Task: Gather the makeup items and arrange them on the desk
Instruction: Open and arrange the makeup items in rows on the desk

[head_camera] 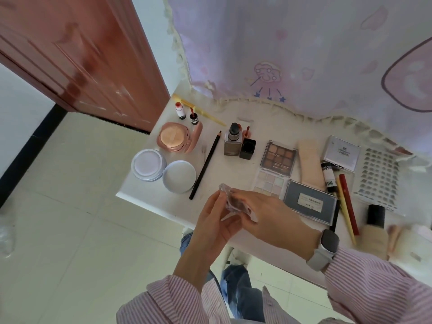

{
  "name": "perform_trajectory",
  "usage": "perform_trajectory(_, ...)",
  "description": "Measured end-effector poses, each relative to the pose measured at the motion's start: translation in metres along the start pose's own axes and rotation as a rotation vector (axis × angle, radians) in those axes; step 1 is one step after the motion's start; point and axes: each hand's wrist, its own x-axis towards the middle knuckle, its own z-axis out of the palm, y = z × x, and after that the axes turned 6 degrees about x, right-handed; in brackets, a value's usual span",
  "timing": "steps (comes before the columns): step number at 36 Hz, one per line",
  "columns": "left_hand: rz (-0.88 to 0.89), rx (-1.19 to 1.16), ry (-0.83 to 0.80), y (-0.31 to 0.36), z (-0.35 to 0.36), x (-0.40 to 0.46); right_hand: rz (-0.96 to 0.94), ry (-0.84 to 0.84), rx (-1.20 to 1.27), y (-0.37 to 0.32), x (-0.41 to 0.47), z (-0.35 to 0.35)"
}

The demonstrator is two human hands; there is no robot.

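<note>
Both hands hold a small clear plastic case (230, 202) above the white desk's (149, 195) front edge. My left hand (216, 226) grips it from below and my right hand (268, 213) pinches its right side. Laid out on the desk are a pink cushion compact (174, 137), two round white jars (147, 164) (179, 176), a black pencil (205, 164), a foundation bottle (233, 142), a black square pot (247, 148), a brown eyeshadow palette (279, 157), a pale palette (268, 183), a grey palette (311, 202) and two small lip tints (179, 110).
A lilac curtain (304, 54) hangs over the desk's back edge. A tray of false lashes (378, 178), a white compact (341, 153), red and yellow pencils (348, 202) and a beige bottle (374, 230) fill the right side. A red-brown door (81, 61) stands left; tiled floor lies below.
</note>
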Motion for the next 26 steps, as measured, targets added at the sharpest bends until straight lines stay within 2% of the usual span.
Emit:
perform_trajectory(9,-0.050,0.006,-0.033,0.007,-0.002,0.013,0.046,0.031,-0.032,-0.007,0.008,0.000)
perform_trajectory(12,-0.086,0.009,-0.024,0.009,-0.003,0.016,0.115,0.023,-0.040,-0.003,0.014,-0.001)
perform_trajectory(15,-0.147,0.001,-0.024,0.011,-0.005,0.014,0.188,0.073,0.002,0.008,0.023,-0.012)
perform_trajectory(20,-0.184,0.077,-0.020,0.021,-0.009,0.020,0.192,0.064,0.109,0.015,0.030,-0.022)
perform_trajectory(22,-0.193,0.119,0.011,0.028,-0.010,0.025,0.257,0.108,0.241,0.020,0.033,-0.024)
perform_trajectory(26,-0.115,0.221,0.157,0.039,-0.007,0.035,0.537,0.260,0.806,0.020,0.041,-0.029)
